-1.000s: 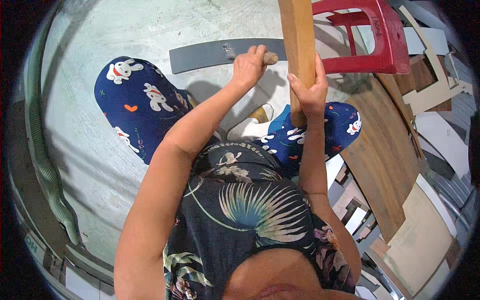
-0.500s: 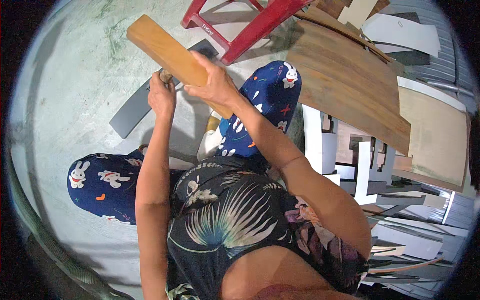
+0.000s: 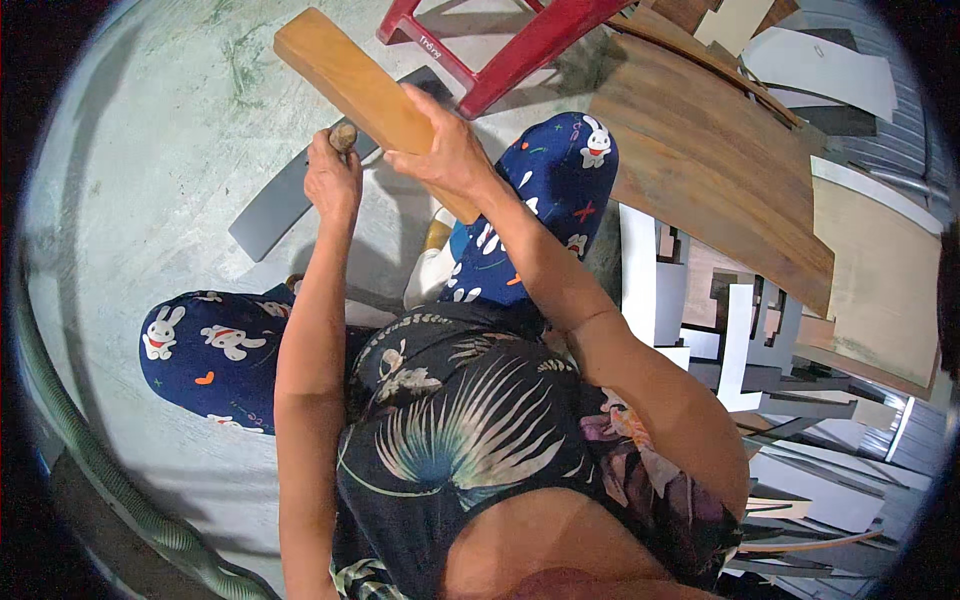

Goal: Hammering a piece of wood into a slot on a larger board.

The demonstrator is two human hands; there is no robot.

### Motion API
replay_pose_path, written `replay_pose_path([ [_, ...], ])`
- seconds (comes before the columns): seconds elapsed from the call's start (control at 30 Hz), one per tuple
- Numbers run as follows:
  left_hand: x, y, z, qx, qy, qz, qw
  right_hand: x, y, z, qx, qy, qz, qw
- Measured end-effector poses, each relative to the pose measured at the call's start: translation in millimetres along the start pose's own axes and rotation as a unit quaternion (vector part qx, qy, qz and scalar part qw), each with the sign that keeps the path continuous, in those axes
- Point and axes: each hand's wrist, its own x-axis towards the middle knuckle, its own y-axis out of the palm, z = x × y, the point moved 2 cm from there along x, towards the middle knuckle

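A long yellowish-brown wooden block point(image 3: 345, 70) slants from the upper left down toward my right knee. My right hand point(image 3: 447, 157) is closed around its lower half, thumb side toward the upper end. My left hand point(image 3: 332, 183) is closed in a fist on a short, brownish, round-ended stub point(image 3: 343, 137). Its tip pokes up beside the block, with a small gap between them; the rest is hidden in my fingers. Beneath both hands a flat dark grey strip point(image 3: 268, 218) lies on the concrete floor, partly covered by the block.
A red plastic stool point(image 3: 490, 75) stands beyond the block. To the right lie a large brown wooden sheet point(image 3: 705, 160), a pale panel point(image 3: 880, 280) and several white and grey offcuts point(image 3: 738, 345). A ribbed hose point(image 3: 110, 495) curves along the lower left. My patterned knees flank the work.
The stub in my left hand has come away from the block's side, and its round end now shows more. The whole scene has shifted slightly rightward and up in view.
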Motion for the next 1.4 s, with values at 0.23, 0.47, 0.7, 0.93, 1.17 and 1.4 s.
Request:
replay_pose_path([
  [0.23, -1.3, 6.5, 3.8, 0.119, 0.058, 0.010, 0.991, 7.7, 7.1, -28.6, -0.034, 0.038, -0.017, 0.999],
  [0.47, -22.6, 30.9, 59.6, 0.246, 0.073, 0.093, 0.962, 31.9, 34.7, -74.1, 0.003, 0.125, 0.040, 0.991],
  [0.7, -30.3, 40.1, 77.1, 0.286, 0.057, 0.181, 0.939, 24.4, 38.1, -75.3, -0.043, 0.146, 0.024, 0.988],
  [0.93, -24.4, 58.3, 114.5, 0.224, -0.011, 0.267, 0.937, 15.0, 28.2, -60.2, -0.062, 0.166, 0.009, 0.984],
  [1.17, 76.4, -74.9, -38.4, -0.259, -0.014, 0.341, 0.904, 4.3, 4.2, -65.3, -0.052, 0.226, 0.045, 0.972],
  [1.4, 65.2, -147.5, -221.8, -0.691, 0.028, 0.183, 0.699, 11.9, 19.5, -42.2, -0.074, 0.130, 0.043, 0.988],
])
